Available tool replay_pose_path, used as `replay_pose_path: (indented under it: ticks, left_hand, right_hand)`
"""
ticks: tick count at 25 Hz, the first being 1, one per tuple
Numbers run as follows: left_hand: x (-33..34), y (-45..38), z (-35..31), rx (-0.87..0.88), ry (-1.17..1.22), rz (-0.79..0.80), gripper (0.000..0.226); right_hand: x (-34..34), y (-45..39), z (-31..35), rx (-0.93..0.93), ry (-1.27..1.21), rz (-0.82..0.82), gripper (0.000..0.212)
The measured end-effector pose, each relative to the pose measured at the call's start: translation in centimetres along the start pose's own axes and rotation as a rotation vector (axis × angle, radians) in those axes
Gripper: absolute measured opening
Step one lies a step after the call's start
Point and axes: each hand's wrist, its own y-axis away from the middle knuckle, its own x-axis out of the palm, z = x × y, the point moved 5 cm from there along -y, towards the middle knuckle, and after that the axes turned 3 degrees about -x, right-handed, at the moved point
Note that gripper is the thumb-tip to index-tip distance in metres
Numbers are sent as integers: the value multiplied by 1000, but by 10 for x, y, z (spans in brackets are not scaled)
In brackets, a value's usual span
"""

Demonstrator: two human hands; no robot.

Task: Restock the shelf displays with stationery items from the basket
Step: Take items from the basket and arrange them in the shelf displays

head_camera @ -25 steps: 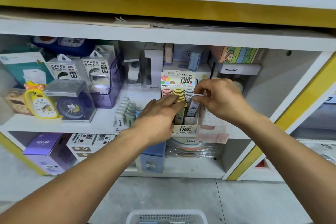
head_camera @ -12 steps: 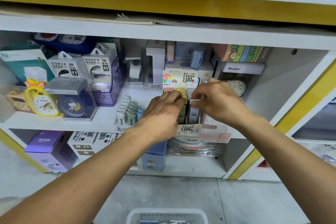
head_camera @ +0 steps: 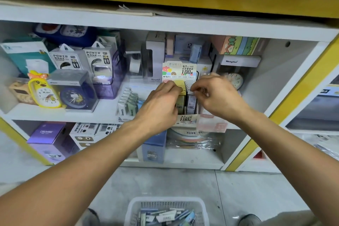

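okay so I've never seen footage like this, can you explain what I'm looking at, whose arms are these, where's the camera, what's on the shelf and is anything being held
There is no machine here. The arms belong to a person wearing a camera on the head, so the single view looks forward and down along both forearms at a shop shelf.

Both hands work at a small display box of pencil-lead packs standing in rows. The left hand has its fingers curled over the yellow row. The right hand pinches the top of a white pack in the next row.

Around the box stand a yellow clock, a blue clock in a clear case, and power bank packs. On the floor below sits a white basket with more stationery.
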Motion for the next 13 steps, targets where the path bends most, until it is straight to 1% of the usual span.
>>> replay_pose_path:
  ticks: [1, 2, 4, 5, 6, 7, 8, 9, 10, 11, 13]
  left_hand:
    - [1, 6, -2, -11, 6, 6, 44]
    - [5, 14, -4, -22, 12, 48, 41]
    - [24, 36, -6, -51, -1, 247, 30]
    - [36, 49, -5, -63, -27, 382, 23]
    - [51, 63, -3, -74, -59, 522, 20]
    - [65, 77, 1, -84, -89, 646, 22]
    - [81, 91, 8, -107, -103, 743, 28]
    - [97, 104, 16, -138, -105, 804, 33]
    - [114, 117, 24, -172, -105, 840, 34]
    - [130, 132, 30, -211, -104, 886, 34]
    - [168, 171, 39, -270, -108, 1022, 29]
  right_hand:
    - [3, 7, 7, -12, -26, 27, 20]
    - [9, 16, 14, -18, -45, 59, 24]
    - [28, 42, 24, 16, -64, 180, 29]
    - [43, 56, 27, 46, -69, 297, 28]
    - [64, 74, 29, 67, -71, 458, 27]
    - [87, 94, 33, 76, -75, 651, 26]
    - [112, 117, 37, 86, -88, 850, 25]
    - [136, 140, 41, 97, -109, 1009, 26]
    - [159, 161, 44, 108, -127, 1105, 26]
    - [181, 181, 46, 123, -144, 1152, 26]
    - [226, 221, 48, 199, -178, 1167, 29]
